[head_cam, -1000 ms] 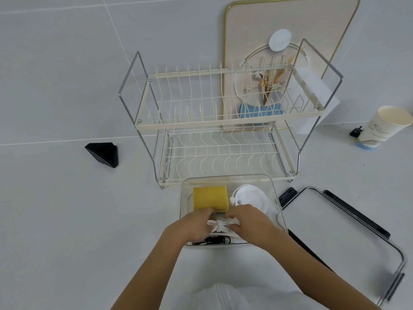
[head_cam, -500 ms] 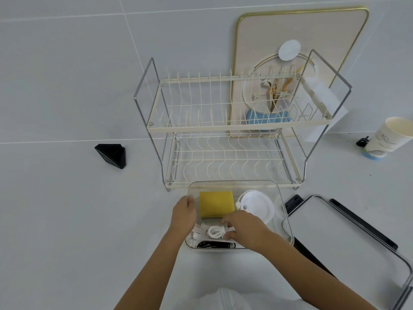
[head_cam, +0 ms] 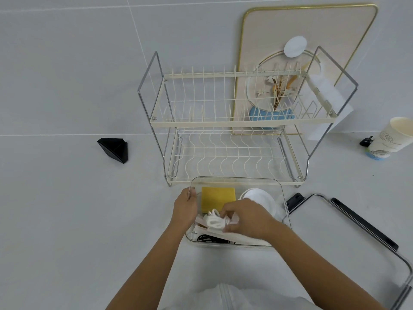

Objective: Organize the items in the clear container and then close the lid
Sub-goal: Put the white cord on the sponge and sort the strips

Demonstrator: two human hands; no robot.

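Note:
The clear container (head_cam: 237, 180) sits on the white surface in front of the dish rack. Inside lie a yellow sponge (head_cam: 217, 198), a round white lid-like disc (head_cam: 261, 199), a coiled white cable (head_cam: 215, 221), flat pale packets and a black cable (head_cam: 206, 238) at the near edge. My left hand (head_cam: 185, 208) grips the container's left wall. My right hand (head_cam: 245, 218) is inside the container, its fingers pinching the white cable. The container's clear lid (head_cam: 348, 238) with black latches lies flat to the right.
A cream two-tier wire dish rack (head_cam: 234, 121) stands right behind the container. A gold-rimmed board (head_cam: 312, 41) leans on the wall behind it. A black triangular object (head_cam: 114, 149) lies to the left, a paper cup (head_cam: 391, 137) at far right.
My left hand left the white cable and moved to the container's left wall. My right hand keeps working the cable. The camera view shifted, so everything sits further right in frame.

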